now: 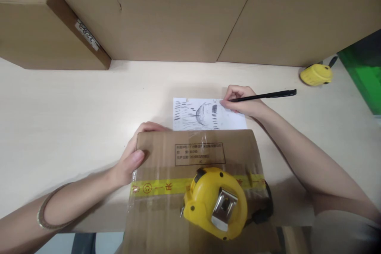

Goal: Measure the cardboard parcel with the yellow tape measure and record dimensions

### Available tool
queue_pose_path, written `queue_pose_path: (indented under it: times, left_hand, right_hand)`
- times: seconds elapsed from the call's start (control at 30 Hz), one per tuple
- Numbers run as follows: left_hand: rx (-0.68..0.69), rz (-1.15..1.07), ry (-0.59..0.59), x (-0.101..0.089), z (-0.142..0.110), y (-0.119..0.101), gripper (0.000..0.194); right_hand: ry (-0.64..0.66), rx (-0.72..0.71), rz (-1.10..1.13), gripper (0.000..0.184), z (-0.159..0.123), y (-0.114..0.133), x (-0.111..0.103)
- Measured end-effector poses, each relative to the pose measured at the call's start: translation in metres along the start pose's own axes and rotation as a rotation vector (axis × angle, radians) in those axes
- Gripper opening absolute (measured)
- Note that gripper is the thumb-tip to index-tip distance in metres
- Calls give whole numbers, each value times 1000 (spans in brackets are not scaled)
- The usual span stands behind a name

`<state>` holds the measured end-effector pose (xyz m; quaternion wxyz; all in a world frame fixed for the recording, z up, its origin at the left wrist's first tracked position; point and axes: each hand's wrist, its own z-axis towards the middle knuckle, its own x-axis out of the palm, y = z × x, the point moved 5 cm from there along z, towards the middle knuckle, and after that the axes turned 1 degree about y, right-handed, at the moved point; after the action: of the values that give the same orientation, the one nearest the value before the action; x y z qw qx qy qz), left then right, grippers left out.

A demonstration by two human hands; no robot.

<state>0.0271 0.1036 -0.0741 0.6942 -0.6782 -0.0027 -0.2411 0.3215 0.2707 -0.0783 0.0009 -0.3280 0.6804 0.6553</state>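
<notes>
Head view: we see the black pen point(264, 95) pinched in the right hand's point(242, 101) fingertips, slanting across the right side of the marked paper point(235, 121). Our near view of that sheet is cut off by a cardboard box point(160, 222), with a yellow tape measure point(205, 206) lying on top. We find the left hand point(133, 156) clasping the box's far left corner, thumb on top, fingers behind. Tall cardboard panels point(166, 16) stand beyond the table point(89, 103), a second tape measure point(316, 74) near them at right. Our right forearm angles inward from the right.
</notes>
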Motion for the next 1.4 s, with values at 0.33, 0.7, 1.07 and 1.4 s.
queue_pose_path:
  times: [0.33, 0.7, 1.07, 1.4]
  left_hand:
    - [-4, 1, 2, 0, -1, -1, 63]
    - [20, 12, 2, 0, 2, -4, 55]
    - [248, 268, -137, -4, -1, -21, 46]
    - [380, 510, -66, 6, -2, -35, 35]
  right_hand:
    - [6, 10, -21, 22, 1, 0, 0]
    - [226, 72, -282, 18, -15, 31, -13]
    - [-46, -1, -696, 12, -40, 63, -18]
    - [102, -644, -688, 69, -152, 151, 61]
